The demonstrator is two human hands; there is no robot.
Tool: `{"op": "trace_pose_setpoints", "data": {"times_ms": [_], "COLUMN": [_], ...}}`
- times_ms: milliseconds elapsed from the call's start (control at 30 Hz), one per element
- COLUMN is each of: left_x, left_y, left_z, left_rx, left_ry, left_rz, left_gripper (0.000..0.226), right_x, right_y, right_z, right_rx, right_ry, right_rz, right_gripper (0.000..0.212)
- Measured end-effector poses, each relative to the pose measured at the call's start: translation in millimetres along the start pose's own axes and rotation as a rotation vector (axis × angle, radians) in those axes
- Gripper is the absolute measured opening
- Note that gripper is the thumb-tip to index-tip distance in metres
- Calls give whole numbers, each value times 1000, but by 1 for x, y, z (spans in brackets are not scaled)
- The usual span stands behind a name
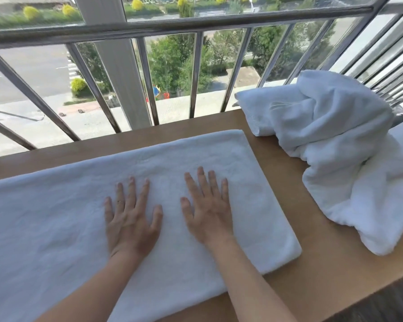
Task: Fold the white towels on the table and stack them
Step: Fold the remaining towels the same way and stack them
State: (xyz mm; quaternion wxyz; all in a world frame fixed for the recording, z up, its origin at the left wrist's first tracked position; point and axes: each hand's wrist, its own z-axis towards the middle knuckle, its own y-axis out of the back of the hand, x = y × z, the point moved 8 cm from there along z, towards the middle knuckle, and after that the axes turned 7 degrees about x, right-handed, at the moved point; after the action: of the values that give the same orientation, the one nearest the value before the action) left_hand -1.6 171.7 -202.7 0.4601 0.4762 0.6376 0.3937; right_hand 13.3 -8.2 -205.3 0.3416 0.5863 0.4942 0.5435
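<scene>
Upper-floor room or enclosed balcony, likely home or hotel. Wooden table [312, 263] against window with metal railing [149, 31] across upper frame; street, trees far below. White towels [335, 140] heaped at right.

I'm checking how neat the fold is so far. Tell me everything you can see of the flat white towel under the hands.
The flat towel is white terry-looking cloth, lying as a long smooth band across the wooden table, its left end running out of view. Its right end looks doubled, with a thick, rounded edge and squared corners. Both hands, left hand and right hand, rest on it palm down with fingers spread. It lies apart from the crumpled towels to its right.
</scene>
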Motion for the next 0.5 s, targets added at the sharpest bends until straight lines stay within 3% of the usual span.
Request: {"op": "trace_pose_setpoints", "data": {"times_ms": [133, 267, 500], "left_x": [-1, 1, 2], "left_y": [-3, -4, -4], "left_z": [1, 3, 4], "left_rx": [9, 8, -15], "left_ry": [-7, -3, 5], "left_rz": [28, 46, 49], "left_gripper": [77, 74, 71], "right_x": [11, -39, -97], "right_y": [-6, 14, 38], "right_z": [57, 108, 114], "right_rx": [81, 76, 79], "right_ry": [38, -68, -200], "right_rz": [-77, -89, -58], "right_gripper": [62, 63, 61]}}
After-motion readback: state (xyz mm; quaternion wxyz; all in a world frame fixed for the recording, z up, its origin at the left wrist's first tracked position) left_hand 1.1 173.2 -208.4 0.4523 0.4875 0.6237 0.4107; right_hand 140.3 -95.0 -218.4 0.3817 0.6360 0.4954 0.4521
